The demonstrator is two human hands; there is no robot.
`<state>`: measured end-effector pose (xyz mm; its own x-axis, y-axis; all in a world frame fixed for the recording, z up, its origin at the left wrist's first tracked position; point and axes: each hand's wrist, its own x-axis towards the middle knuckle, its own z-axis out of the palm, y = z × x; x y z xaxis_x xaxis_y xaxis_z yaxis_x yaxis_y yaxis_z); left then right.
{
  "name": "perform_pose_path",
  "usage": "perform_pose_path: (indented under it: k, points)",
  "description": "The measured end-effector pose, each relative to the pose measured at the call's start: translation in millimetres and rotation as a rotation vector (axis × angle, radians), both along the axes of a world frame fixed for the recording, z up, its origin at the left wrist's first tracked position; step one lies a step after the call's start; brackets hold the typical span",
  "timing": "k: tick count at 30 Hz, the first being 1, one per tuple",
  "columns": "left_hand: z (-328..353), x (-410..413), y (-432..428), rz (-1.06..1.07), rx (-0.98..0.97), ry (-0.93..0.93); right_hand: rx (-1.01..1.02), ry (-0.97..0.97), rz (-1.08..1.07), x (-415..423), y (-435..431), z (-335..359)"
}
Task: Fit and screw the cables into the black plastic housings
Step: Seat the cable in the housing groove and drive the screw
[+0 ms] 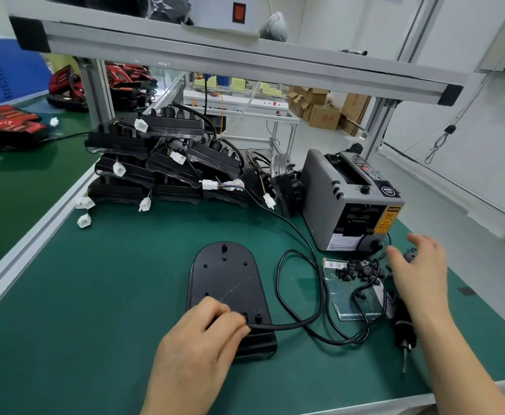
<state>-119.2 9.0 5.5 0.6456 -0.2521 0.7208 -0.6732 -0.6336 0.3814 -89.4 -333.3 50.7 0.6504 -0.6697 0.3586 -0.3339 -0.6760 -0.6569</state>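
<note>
The left hand [203,339] rests on the near end of a flat black housing [224,277], its fingers curled round the end of a black cable [293,324] and pinching it against the housing beside a small opening. From there the cable runs right across the green table mat [95,295], loops back on itself, and trails up toward the back of the bench. The housing lies flat in the middle of the mat, its rounded end pointing away from the person.

The right hand [419,274] hovers above the right side of the mat with its fingers spread apart and relaxed, holding nothing. Just left of it, a heap of small black parts [359,269] sits on a clear plastic bag [353,301]. An electric screwdriver [405,333] lies on the mat under the right forearm, its tip pointing toward the near edge.

Behind the small parts stands a grey tape dispenser [344,202]. To its left, at the back of the mat, is a pile of black housings [161,163] with cables and white plugs [85,220] hanging out. A metal shelf frame [215,55] spans the bench overhead.
</note>
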Motion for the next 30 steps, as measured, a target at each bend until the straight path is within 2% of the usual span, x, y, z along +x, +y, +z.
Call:
perform_pose_path:
  k: [1, 3, 6, 11, 20, 30]
  points:
    - [0, 0, 0, 0.002, 0.0, -0.003, -0.009, -0.064, 0.033, 2, 5, 5]
    - [0, 0, 0, 0.009, 0.002, -0.009, 0.104, -0.109, 0.115, 9, 17, 12]
    - [1, 0, 0, 0.015, 0.002, -0.012, 0.317, -0.092, 0.188, 23, 27, 16]
    - [3, -1, -1, 0.02, -0.017, -0.013, 0.462, -0.105, 0.2, 40, 27, 17]
    - [3, 0, -1, 0.014, -0.02, -0.017, 0.678, -0.241, 0.092, 57, 26, 18]
    - [4, 0, -1, 0.01, -0.01, -0.011, 0.84, -0.301, 0.019, 70, 23, 21]
